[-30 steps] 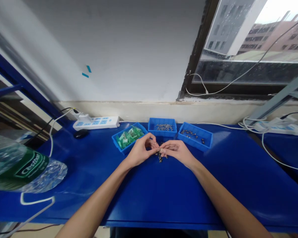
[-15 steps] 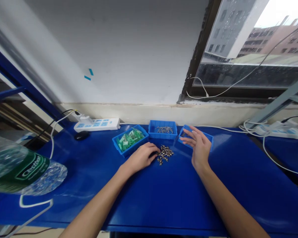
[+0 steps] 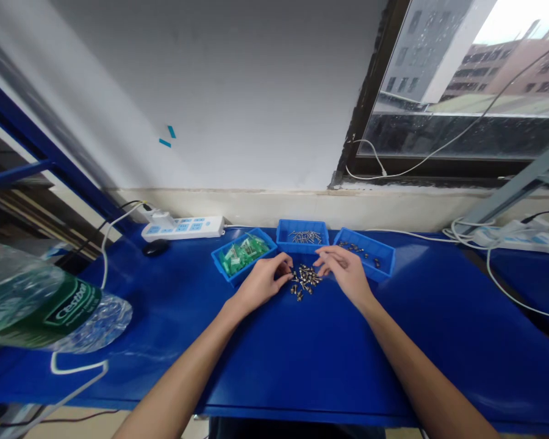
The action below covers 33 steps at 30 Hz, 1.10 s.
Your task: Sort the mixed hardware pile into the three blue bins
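Note:
A loose pile of small metal fasteners (image 3: 307, 277) lies on the blue table. At its left edge is my left hand (image 3: 265, 279), fingers curled in a pinch; whatever is between the fingertips is too small to name. My right hand (image 3: 345, 273) hovers at the pile's right side, fingers bent and a little apart, with nothing visible in them. Behind the pile stands a blue bin (image 3: 302, 247) of thin metal screws. To the right, another blue bin (image 3: 384, 273) has a few dark metal pieces. The left blue bin (image 3: 232, 280) holds green packets (image 3: 242, 255).
A large water bottle (image 3: 68, 308) is close by on the left. Power strips (image 3: 187, 227) sit along the wall at left and right (image 3: 526, 239), with white cables. A black mouse-like object (image 3: 155, 247) lies near the left strip.
My right hand has moved left and down from over the right bin to the pile, uncovering the bin's contents. My left hand has drawn its fingers up slightly at the pile.

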Motion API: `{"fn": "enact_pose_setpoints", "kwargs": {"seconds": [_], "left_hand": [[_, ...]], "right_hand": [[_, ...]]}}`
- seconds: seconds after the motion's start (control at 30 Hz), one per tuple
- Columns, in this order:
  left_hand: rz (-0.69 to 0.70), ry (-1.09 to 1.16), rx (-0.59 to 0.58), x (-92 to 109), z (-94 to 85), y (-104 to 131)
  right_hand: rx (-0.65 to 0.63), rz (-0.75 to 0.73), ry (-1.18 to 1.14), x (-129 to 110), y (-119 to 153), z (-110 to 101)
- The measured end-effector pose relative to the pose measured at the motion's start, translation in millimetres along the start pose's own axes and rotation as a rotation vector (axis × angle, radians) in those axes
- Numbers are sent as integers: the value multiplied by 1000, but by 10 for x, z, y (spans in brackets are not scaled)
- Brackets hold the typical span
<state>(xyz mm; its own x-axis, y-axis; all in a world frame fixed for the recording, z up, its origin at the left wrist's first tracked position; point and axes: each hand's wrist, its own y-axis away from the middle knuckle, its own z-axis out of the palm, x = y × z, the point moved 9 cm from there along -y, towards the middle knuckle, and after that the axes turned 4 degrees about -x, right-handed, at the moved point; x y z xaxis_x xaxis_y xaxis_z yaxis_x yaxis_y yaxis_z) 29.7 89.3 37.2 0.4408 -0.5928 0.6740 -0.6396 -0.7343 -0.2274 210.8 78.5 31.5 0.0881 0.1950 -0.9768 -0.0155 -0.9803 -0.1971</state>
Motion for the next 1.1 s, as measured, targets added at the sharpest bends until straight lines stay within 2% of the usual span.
{"fn": "enact_pose_setpoints", "kwargs": {"seconds": [0.1, 0.23, 0.43, 0.53, 0.63, 0.73, 0.8, 0.87, 0.97, 1.1], "left_hand": [[-64, 261, 83, -32, -71, -8], [-124, 471, 126, -69, -87, -8], [-131, 571, 116, -50, -18, -11], [-95, 514, 108, 23, -37, -18], [-17, 209, 72, 146, -111, -11], [68, -113, -48, 214, -79, 24], [72, -213, -111, 166, -37, 52], [59, -249, -144, 103, 1, 68], [56, -263, -172, 58, 51, 65], [62, -267, -190, 46, 85, 52]], "right_hand": [[-178, -25, 120, 9, 35, 183], [-305, 43, 10, 86, 84, 355], [-338, 122, -200, 156, 109, 434], [-314, 132, -231, 175, 98, 413], [-192, 117, -236, 155, 50, 299], [107, 45, -231, 73, 10, -7], [327, -2, -227, 26, 35, -248], [471, -22, -226, 16, 66, -426], [569, -35, -228, 37, 81, -583], [648, -37, -215, 59, 102, -686]]}}
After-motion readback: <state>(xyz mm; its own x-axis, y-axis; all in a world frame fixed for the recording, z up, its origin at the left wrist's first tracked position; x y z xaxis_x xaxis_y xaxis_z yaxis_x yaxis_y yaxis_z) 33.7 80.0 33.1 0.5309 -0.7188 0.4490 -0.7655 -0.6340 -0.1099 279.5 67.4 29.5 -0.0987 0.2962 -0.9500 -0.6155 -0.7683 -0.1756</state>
